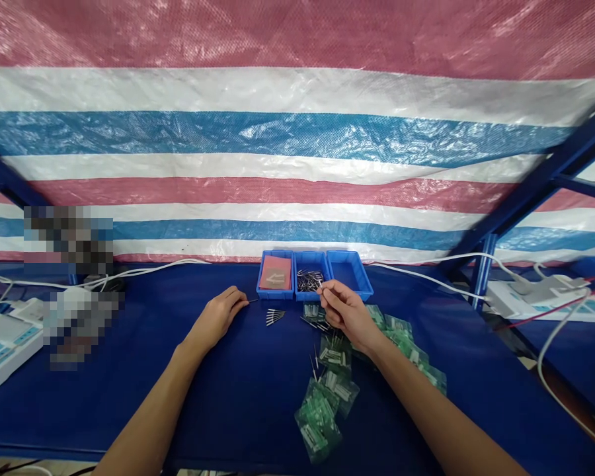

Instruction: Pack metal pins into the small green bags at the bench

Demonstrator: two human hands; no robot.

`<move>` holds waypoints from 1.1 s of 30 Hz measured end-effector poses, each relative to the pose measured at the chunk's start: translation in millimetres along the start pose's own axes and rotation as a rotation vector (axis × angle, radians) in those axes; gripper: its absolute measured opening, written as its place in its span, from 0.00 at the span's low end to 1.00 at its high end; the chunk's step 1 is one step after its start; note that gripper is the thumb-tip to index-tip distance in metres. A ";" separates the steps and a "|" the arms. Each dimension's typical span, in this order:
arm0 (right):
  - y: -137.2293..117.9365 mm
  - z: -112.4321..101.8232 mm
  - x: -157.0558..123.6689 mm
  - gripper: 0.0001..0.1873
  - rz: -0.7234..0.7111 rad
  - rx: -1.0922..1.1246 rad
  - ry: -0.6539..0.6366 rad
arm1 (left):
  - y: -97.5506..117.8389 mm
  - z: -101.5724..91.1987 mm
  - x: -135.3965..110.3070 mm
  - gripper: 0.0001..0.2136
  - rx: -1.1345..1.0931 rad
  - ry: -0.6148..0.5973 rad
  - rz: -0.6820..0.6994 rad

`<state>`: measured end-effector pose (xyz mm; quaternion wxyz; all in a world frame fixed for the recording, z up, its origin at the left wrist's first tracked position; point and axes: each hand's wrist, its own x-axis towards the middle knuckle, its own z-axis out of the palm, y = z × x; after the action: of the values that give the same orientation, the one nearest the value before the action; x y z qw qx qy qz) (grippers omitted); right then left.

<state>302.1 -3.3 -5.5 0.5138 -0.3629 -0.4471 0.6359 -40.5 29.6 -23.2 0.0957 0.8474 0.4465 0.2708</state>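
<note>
My left hand point(222, 313) rests on the blue table with its fingertips closed around a thin metal bit point(252, 301) that points right. A small fanned row of similar metal bits point(275, 317) lies just to the right of it. Over the front edge of the middle blue bin point(311, 258), my right hand point(341, 307) pinches what looks like another thin bit, mostly covered by the fingers. A pile of loose dark metal bits point(308, 280) fills that bin. More bits and small clear packets point(335, 356) with green print lie below the right hand.
The left blue bin point(259, 284) holds a reddish sheet and a small packet; the right blue bin point(361, 274) stands beside the middle one. Green packets point(406, 342) spread under my right forearm. Power strips point(550, 297) and white cables lie at both sides, before a striped tarp point(287, 139).
</note>
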 end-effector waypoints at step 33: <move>6.8 2.6 -2.5 0.18 -0.014 -0.166 -0.060 | 16.5 8.7 3.4 0.13 -0.061 -0.059 0.055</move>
<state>298.1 -6.8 -11.0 0.4726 -0.3818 -0.5159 0.6039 -22.6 23.4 -22.5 0.1274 0.8638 0.4114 0.2616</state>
